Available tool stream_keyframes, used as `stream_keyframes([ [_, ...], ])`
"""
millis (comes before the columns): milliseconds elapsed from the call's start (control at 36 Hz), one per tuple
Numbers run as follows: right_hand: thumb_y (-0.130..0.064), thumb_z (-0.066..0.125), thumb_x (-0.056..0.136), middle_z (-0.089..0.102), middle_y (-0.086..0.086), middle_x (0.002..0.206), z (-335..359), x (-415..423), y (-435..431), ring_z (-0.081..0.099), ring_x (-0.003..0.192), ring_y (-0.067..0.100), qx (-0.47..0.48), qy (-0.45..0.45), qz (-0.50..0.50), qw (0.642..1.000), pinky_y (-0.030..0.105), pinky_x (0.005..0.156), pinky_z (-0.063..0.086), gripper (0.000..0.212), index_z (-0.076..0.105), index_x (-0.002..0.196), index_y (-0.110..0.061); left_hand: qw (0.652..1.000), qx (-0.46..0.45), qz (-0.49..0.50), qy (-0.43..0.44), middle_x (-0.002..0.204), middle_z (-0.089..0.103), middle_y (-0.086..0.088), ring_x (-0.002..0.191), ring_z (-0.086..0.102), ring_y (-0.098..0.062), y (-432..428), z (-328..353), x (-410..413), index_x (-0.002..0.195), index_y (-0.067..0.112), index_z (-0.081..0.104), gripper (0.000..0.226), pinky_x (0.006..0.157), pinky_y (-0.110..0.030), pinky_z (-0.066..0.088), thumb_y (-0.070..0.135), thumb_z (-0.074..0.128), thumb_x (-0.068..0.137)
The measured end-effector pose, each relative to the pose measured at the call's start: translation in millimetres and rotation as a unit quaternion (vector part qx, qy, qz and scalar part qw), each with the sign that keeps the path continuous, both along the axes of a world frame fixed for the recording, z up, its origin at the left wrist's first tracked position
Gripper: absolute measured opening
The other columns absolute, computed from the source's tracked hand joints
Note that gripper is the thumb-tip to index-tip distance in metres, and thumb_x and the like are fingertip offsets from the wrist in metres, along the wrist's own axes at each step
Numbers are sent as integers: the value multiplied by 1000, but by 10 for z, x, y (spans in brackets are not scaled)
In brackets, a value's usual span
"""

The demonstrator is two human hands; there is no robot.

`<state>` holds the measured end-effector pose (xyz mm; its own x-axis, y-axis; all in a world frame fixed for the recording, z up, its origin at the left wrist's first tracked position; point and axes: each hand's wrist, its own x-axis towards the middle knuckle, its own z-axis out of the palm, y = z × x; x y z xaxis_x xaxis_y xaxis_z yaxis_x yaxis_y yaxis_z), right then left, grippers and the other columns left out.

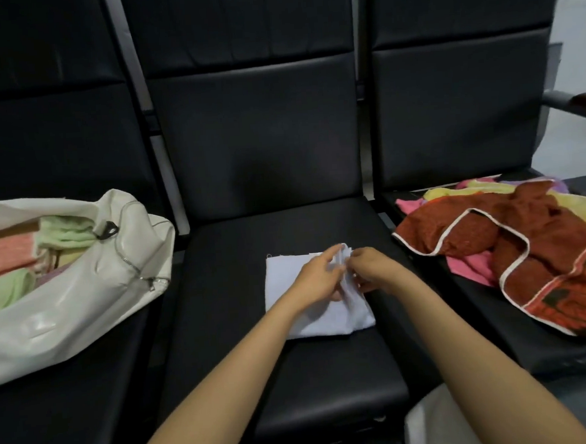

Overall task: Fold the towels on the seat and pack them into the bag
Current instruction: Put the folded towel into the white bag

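Both hands meet over one white towel (307, 310), the bare forearms reaching in from the bottom edge. The left hand (317, 277) lies on the cloth with its fingers fairly straight and its thumb closed against a bunched ridge of fabric, pinching it. The right hand (373, 268) is more tightly curled, and its fingertips grip the same raised ridge from the other side. That towel is partly folded into a rough rectangle and rests flat on the middle seat (294, 376), one of three black padded seats in a row. On the left seat (57, 425) lies one cream-white bag (84, 303), on its side with its zippered mouth open towards the left. Inside it are folded towels: one pink folded towel (5, 253), two green folded towels, one higher (66, 232) and one lower (4, 291), and a paler piece between them that is too hidden to name. On the right seat (498, 353) sits one loose heap of unfolded towels: a rust-brown towel (491, 230) with white trim on top, a pink towel (472, 264) under it, a yellow towel (578, 204) behind, and a sliver of purple at the far edge. Behind stand the three black backrests, and a dark armrest (582, 99) shows at far right.
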<state>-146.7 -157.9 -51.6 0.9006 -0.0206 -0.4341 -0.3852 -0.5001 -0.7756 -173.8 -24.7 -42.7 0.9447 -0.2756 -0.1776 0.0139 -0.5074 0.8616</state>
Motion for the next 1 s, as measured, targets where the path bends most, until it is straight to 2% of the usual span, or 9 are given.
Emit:
stream_keyframes([
  [83,-20,57,92,57,9,111,-38,20,-34,59,100,25,-56,-48,7,997,38,80,53,31,51,122,-13,997,-42,60,-10,139,44,-3,91,61,-17,111,-40,7,147,22,34,47,84,-36,55,16,43,101],
  [194,-5,67,81,57,8,123,-67,26,-6,57,104,23,-61,-89,21,994,34,79,51,59,46,134,-18,990,5,113,-88,140,47,-2,118,53,-16,335,-44,-10,138,16,45,39,101,-28,43,13,43,100],
  [333,2,62,85,64,4,121,6,84,-18,64,102,21,141,-136,-10,981,40,84,55,69,39,141,-29,972,20,163,-167,138,46,0,124,46,-12,539,-111,-47,135,17,49,35,103,-24,38,16,44,100],
  [389,-3,64,85,61,8,127,-6,75,-55,63,105,23,72,-133,-20,988,36,85,53,71,34,146,-24,970,47,142,-192,140,43,0,128,42,-13,572,-171,-56,135,15,49,35,105,-22,34,17,43,101],
  [444,-13,66,85,52,13,135,-43,40,-69,56,116,30,-109,-91,17,990,31,87,48,76,27,149,-16,970,98,98,-200,145,39,0,134,36,-15,576,-249,-63,138,14,47,37,105,-19,26,19,39,102],
  [528,-18,66,86,44,17,139,-50,-41,-41,46,126,36,-288,-79,60,953,37,95,42,72,26,145,-9,964,214,15,-156,158,20,-1,146,15,-16,543,-390,-76,148,16,33,46,118,-30,15,30,30,105],
  [611,-19,61,90,38,13,142,-25,-77,14,33,132,33,-331,-156,64,929,39,100,38,62,31,144,-12,931,348,-48,-94,162,-2,2,148,-8,-16,535,-520,-86,154,24,11,53,120,-43,-3,41,17,104],
  [722,-25,46,100,32,7,152,-133,-105,141,20,143,24,-298,-274,141,903,33,114,22,45,41,143,-15,923,377,-49,-67,161,-11,8,147,-15,-13,536,-579,-80,154,28,-1,55,118,-49,-10,45,11,103],
  [1000,-61,7,96,-12,-2,162,-484,-312,662,-16,148,19,-346,-169,299,873,50,115,-14,68,-3,154,-28,915,401,-15,-35,159,-20,9,145,-20,-10,967,-607,-272,152,28,-12,56,115,-49,-17,47,7,102],
])
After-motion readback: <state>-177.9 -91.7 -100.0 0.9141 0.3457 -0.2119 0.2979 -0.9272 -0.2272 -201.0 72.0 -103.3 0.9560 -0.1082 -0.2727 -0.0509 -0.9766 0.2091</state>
